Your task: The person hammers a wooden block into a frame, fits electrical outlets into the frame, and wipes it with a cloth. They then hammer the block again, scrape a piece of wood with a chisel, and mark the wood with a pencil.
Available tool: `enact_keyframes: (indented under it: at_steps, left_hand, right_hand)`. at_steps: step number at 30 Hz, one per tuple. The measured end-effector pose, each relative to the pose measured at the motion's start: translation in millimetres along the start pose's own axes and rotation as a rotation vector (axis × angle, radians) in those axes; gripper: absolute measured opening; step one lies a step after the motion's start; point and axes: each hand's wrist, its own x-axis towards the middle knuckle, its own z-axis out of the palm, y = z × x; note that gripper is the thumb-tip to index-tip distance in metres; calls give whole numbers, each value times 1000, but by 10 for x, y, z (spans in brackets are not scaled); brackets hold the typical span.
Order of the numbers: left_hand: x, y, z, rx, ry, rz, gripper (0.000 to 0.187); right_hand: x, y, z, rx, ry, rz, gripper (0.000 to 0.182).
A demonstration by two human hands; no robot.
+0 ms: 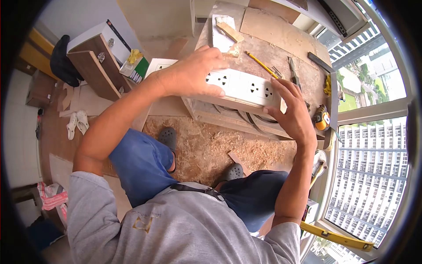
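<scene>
A long white panel with several sockets (pixel 239 85) lies across the front of the dusty workbench (pixel 272 44). My left hand (pixel 191 75) grips it left of its middle, fingers over the back edge and thumb on the front. At its right end, my right hand (pixel 291 103) holds it between thumb and fingers. Black cables (pixel 250 119) hang beneath the panel. Behind it lies a yellow pencil (pixel 261 64), and a small wood piece (pixel 230 32) rests on a white board at the back.
A tape measure (pixel 321 118) and dark tools sit at the bench's right edge, beside the window. A yellow spirit level (pixel 338 237) is at lower right. Wood shavings (pixel 198 136) cover the floor round my feet. Drawer parts (pixel 94 72) and white shoes (pixel 77 124) are at left.
</scene>
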Motion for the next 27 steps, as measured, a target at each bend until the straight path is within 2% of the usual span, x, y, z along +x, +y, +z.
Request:
enact_keyframes:
  at_steps: [8,10,27]
  left_hand:
    - [64,31,-19,96,20,66,64]
    - [43,-50,17,63,85,169,63]
    - [-22,-124,56,35,136,148,61]
  right_hand:
    - [-13,9,38,3,0,-80,57]
    - [-32,32,74,11,13,-95,59]
    - [-68,66,133,26,33,-27,59]
